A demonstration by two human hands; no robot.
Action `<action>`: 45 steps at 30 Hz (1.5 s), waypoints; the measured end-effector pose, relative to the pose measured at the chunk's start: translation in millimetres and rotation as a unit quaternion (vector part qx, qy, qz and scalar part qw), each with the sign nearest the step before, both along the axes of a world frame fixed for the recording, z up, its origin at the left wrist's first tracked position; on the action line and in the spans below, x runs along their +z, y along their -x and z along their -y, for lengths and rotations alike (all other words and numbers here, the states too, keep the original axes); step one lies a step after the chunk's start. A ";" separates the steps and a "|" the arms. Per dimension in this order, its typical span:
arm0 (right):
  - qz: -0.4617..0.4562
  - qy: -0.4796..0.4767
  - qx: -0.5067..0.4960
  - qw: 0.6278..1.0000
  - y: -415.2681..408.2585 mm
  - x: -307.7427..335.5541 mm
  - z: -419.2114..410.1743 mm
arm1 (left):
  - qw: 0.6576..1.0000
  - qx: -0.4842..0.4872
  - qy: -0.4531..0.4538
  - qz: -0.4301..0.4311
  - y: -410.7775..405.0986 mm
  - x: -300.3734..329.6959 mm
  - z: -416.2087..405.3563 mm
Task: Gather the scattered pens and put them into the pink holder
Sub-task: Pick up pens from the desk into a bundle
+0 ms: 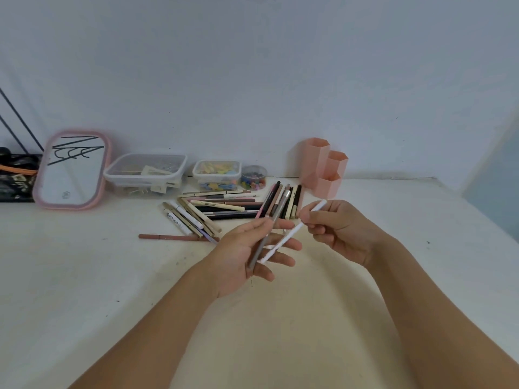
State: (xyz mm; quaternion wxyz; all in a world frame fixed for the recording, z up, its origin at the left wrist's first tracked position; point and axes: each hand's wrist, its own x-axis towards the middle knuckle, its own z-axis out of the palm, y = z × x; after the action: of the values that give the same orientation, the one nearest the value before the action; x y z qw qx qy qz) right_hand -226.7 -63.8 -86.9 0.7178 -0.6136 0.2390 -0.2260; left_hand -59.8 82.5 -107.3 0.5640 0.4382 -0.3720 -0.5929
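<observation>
The pens [224, 206] were seen from the head view lying in a loose heap on the white table [84, 276], far of both hands and just left of the pink holder [324, 167], which stood against the back wall with its three hexagonal cups empty, as far as could be told. Two pens were already lifted: a grey pen [269, 228] was pinched in the left hand [244, 259], fingers otherwise spread, its long axis running from near-left up to far-right. A white pen [292, 233] was gripped near its far end by the closed fingers of the right hand [339, 228], and its near tip was laid across the left hand's fingers. Both long axes were pointed roughly toward the holder, which lay far and slightly left of the right hand, the nearer of the two. Open table was left on the right, near the table's far-right edge. A mirror [73, 169] and clear boxes [146, 172] were kept well to the left, out of the path. A lone brown pencil [168, 236] was left apart, near-left of the heap.
</observation>
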 end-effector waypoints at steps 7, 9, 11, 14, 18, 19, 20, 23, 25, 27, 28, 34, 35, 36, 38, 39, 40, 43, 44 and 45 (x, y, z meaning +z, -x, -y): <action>0.017 0.118 -0.075 0.990 -13.6 -5.1 -11.8 | 0.999 0.027 -0.018 0.003 13.2 -3.2 2.1; 0.038 0.139 -0.100 0.984 -14.0 -5.6 -12.0 | 0.998 0.061 -0.025 -0.002 14.7 -0.7 2.9; 0.057 0.154 -0.103 0.981 -14.2 -4.0 -13.7 | 0.995 0.087 -0.037 -0.013 15.2 2.8 3.1; 0.056 0.237 -0.047 0.969 -17.8 -1.1 -21.7 | 0.995 0.079 -0.056 -0.001 14.1 7.1 2.2; -0.010 0.334 -0.031 0.942 -24.1 -5.1 -26.8 | 0.997 0.053 -0.061 0.016 8.3 9.5 0.6; -0.015 0.336 -0.026 0.941 -24.4 -6.0 -27.6 | 0.997 0.047 -0.061 0.016 6.8 10.1 -0.2; -0.015 0.323 -0.022 0.946 -24.1 -6.5 -28.8 | 0.997 0.044 -0.060 0.015 5.3 9.9 -0.9; -0.023 0.295 -0.057 0.953 -24.2 -9.1 -29.7 | 0.997 0.045 -0.055 -0.008 5.0 6.9 -0.2; -0.035 0.275 -0.094 0.956 -26.8 -11.1 -29.5 | 0.996 0.044 -0.053 -0.050 7.5 4.1 2.4; -0.028 0.209 -0.113 0.971 -28.9 -11.9 -29.8 | 0.992 0.035 -0.046 -0.113 10.2 2.5 4.7; -0.024 0.177 -0.120 0.976 -29.2 -11.7 -29.9 | 0.990 0.030 -0.039 -0.132 11.0 1.6 5.2; 0.035 0.035 -0.163 0.985 -28.0 -8.9 -30.0 | 0.990 0.093 0.030 -0.103 5.9 -3.9 7.3; 0.038 0.022 -0.158 0.986 -28.4 -9.7 -30.8 | 0.992 0.101 0.038 -0.069 6.7 -4.5 8.6; 0.039 0.013 -0.151 0.988 -29.0 -10.0 -31.8 | 0.992 0.112 0.047 -0.035 7.8 -5.6 9.9; 0.042 -0.006 -0.146 0.988 -30.1 -9.0 -33.8 | 0.990 0.125 0.065 -0.015 10.3 -7.1 12.0; 0.045 -0.018 -0.149 0.988 -30.5 -8.4 -34.7 | 0.989 0.125 0.069 -0.025 11.3 -7.1 12.4; 0.048 -0.033 -0.153 0.986 -30.6 -7.5 -35.3 | 0.989 0.123 0.077 -0.028 11.2 -8.1 13.2; 0.050 -0.075 -0.156 0.984 -30.8 -7.6 -38.9 | 0.976 0.158 0.131 0.076 12.5 -14.6 14.9; 0.050 -0.085 -0.147 0.984 -32.0 -8.9 -41.3 | 0.966 0.181 0.145 0.116 13.1 -17.0 15.0; 0.052 -0.095 -0.136 0.985 -33.7 -10.7 -44.1 | 0.957 0.206 0.155 0.134 14.3 -17.9 14.8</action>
State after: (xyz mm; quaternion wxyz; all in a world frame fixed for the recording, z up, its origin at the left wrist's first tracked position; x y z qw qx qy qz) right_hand -193.0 -19.7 -97.6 0.7465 -0.4921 0.3032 -0.3296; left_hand -74.1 67.7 -125.2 0.6795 0.4885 -0.4332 -0.3347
